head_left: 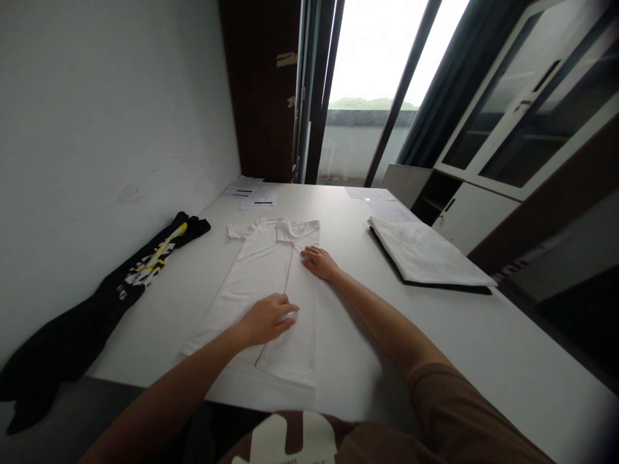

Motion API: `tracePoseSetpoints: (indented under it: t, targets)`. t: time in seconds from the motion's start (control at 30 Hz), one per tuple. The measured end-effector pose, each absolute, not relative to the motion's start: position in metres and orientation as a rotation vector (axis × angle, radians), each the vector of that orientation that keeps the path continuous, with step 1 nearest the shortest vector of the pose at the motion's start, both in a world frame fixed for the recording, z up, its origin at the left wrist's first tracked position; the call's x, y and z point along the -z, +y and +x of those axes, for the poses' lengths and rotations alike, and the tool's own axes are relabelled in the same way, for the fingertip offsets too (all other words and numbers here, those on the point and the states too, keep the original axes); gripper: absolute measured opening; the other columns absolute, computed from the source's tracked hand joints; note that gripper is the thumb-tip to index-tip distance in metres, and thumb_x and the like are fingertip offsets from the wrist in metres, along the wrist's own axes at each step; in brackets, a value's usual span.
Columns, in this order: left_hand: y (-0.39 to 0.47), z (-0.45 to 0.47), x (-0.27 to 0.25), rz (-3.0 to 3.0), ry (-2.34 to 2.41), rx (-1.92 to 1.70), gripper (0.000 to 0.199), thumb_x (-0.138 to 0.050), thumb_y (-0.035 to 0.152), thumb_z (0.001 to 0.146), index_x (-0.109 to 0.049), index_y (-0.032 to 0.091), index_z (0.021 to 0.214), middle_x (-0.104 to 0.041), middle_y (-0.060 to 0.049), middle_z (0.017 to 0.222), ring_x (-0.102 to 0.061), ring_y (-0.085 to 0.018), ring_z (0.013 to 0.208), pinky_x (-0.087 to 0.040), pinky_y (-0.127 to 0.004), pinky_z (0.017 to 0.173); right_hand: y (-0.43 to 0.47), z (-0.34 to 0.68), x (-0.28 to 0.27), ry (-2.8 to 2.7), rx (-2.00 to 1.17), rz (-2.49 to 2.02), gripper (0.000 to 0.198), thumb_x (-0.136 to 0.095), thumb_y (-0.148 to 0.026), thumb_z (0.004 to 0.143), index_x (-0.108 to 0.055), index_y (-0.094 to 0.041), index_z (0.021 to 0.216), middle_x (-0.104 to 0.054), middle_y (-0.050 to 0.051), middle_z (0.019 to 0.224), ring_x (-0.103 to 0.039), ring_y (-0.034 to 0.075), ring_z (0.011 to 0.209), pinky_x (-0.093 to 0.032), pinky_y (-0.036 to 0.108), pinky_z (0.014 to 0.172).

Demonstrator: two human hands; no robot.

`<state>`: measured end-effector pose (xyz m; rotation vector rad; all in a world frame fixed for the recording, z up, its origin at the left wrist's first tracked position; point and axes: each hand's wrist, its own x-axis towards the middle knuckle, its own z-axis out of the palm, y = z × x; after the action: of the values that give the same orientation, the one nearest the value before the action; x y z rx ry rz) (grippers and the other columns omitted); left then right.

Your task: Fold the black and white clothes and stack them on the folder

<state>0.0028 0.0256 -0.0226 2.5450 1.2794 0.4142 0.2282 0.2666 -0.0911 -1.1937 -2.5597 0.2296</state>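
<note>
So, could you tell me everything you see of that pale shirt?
The pale shirt looks thin and soft, lightly creased, with a short sleeve at upper left. It lies flat on the white table, sleeve end farther away, its right side folded inward, a reddish line at that flap's edge. The left hand and right hand rest on it.

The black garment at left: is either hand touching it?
No: the left hand and right hand are at the white shirt, apart from the black garment.

White shirt [273, 274] partly hidden by left hand [269, 318], papers [256, 195] too finely printed to read, cabinet [515, 121] cropped right
</note>
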Motion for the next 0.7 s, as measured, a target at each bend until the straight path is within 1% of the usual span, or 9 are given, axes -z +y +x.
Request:
tracePoseSetpoints:
  t: [0.23,0.7]
  targets:
    - [0.0259,0.0024,0.023,2.539,1.273,-0.407,0.03,-0.056,0.033,0.103,-0.066,0.025,0.13,-0.063,-0.006,0.111,-0.06,-0.023,0.106,-0.049,-0.035,0.095,0.2741,0.2292,0.1006,-2.526,-0.236,-1.133,0.047,-0.057,-0.043,0.102,-0.059,-0.03,0.148,-0.049,0.005,0.157,-0.037,0.028,0.15,-0.029,0.046,0.125]
    - [0.0268,0.0024,0.0242,2.53,1.264,-0.417,0.03,-0.057,0.033,0.102,-0.067,0.024,0.129,-0.063,-0.006,0.111,-0.059,-0.023,0.104,-0.048,-0.035,0.094,0.2747,0.2292,0.1016,-2.529,-0.223,-1.129,0.047,-0.057,-0.042,0.103,-0.059,-0.03,0.147,-0.049,0.006,0.156,-0.038,0.029,0.149,-0.03,0.047,0.124]
